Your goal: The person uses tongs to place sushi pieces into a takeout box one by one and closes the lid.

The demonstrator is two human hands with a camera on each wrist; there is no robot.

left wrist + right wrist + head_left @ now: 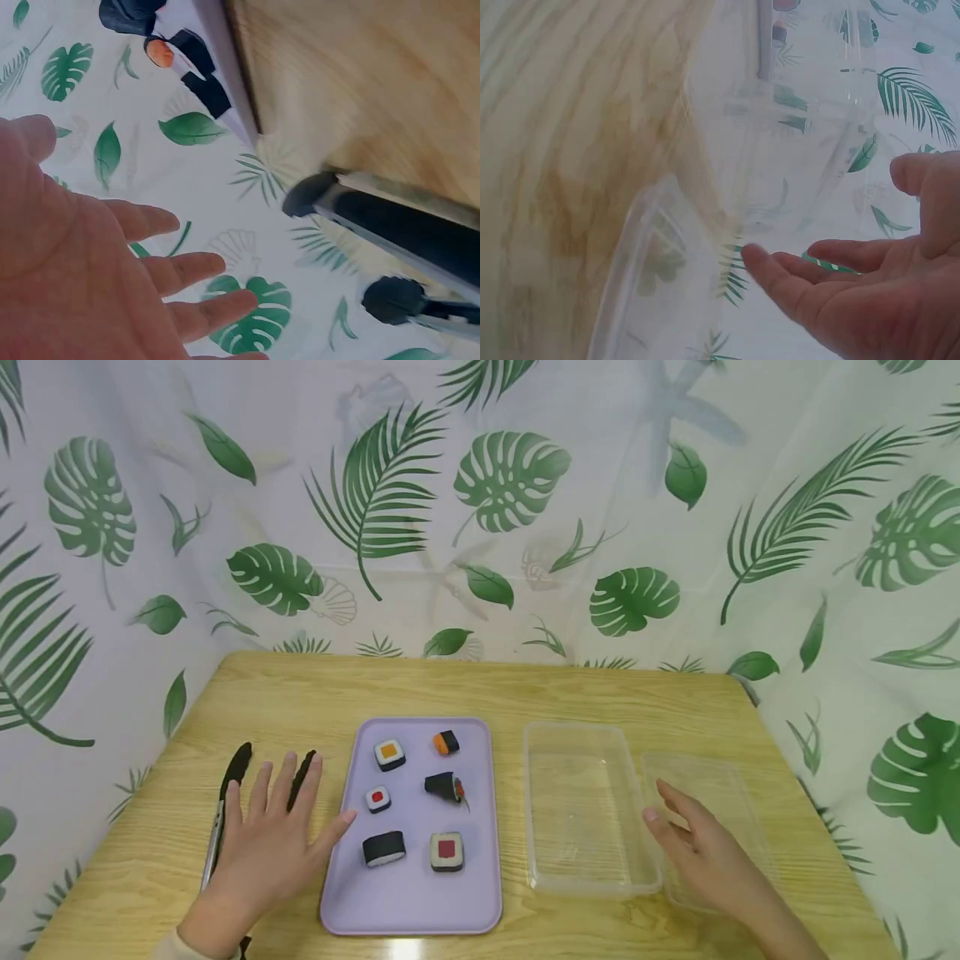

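In the head view my left hand (266, 852) hovers palm down with spread fingers over a pair of tongs (238, 766). The tongs have metal arms and black tips; the hand hides their middle. The left wrist view shows nothing in the palm, with the tongs (405, 225) apart from the fingers. My right hand (701, 847), fingers slightly bent and holding nothing, is above a clear plastic lid (738, 793). Left of that hand stands a clear plastic container (577, 810) with no lid on it. Whether the right fingertips touch its rim I cannot tell.
Between the hands lies a purple tray (408, 910) bearing several toy sushi pieces, among them a cone-shaped hand roll (442, 786) and a roll with a dark red centre (447, 852). A leaf-patterned cloth (525, 552) hangs behind the wooden table (600, 689).
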